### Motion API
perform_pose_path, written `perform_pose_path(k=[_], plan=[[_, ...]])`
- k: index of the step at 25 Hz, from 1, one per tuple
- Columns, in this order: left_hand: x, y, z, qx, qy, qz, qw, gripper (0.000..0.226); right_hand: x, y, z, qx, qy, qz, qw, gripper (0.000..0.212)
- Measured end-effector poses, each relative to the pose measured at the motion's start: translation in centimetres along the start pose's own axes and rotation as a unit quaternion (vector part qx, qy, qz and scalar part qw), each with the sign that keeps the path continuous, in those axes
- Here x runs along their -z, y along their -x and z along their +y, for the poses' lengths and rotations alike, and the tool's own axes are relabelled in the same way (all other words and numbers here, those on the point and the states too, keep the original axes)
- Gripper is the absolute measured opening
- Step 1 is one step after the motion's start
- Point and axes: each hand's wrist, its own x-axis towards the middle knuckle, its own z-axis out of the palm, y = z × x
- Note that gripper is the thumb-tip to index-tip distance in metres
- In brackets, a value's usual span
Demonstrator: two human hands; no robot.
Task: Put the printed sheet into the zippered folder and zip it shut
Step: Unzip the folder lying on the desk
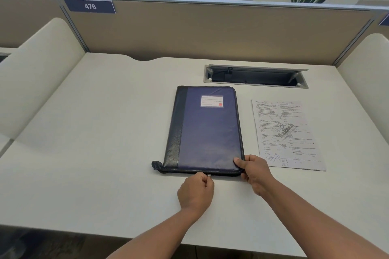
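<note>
Desk [105, 132]: sheet [288, 134] lies right of folder [206, 130]; left hand [195, 192] fingers apparently pinch zipper pull [209, 175], right hand [253, 171] grips folder's corner; insertion remains.

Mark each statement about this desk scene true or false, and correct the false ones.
1. The printed sheet lies inside the folder. False: it lies on the desk, right of it.
2. The left hand pinches the zipper pull. True.
3. The right hand rests on the sheet. False: it holds the folder's near right corner.
4. The folder lies flat, cover closed. True.
</note>
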Motion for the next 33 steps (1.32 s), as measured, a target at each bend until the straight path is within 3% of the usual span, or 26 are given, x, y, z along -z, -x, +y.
perform_pose_path(k=[8, 14, 21, 26, 30, 33], plan=[[5.3, -2.9, -6.3, 0.033, -0.057, 0.068, 0.996, 0.02, 0.4, -0.6, -0.1, -0.003, -0.009, 0.029, 1.0, 0.014], [7.6, -3.2, -9.1, 0.073, -0.056, 0.074, 0.993, 0.019, -0.3, -0.6, -0.2, 0.002, -0.002, 0.05, 0.999, 0.014], [9.0, -4.1, -9.5, 0.058, -0.017, 0.063, 0.996, 0.01, -0.6, -0.3, 0.0, -0.004, 0.016, 0.054, 0.998, 0.015], [8.6, -5.2, -7.9, 0.001, 0.003, 0.124, 0.992, 0.053, -0.7, 0.1, 0.0, 0.002, 0.034, 0.058, 0.998, 0.013], [8.3, -7.1, -5.6, -0.093, -0.063, 0.052, 0.992, 0.047, -0.8, 0.9, 0.3, 0.033, 0.03, 0.055, 0.997, 0.014], [8.2, -8.1, -4.6, -0.076, -0.089, -0.009, 0.993, 0.055, -0.6, 1.8, 0.2, 0.066, 0.022, 0.06, 0.996, 0.006]])
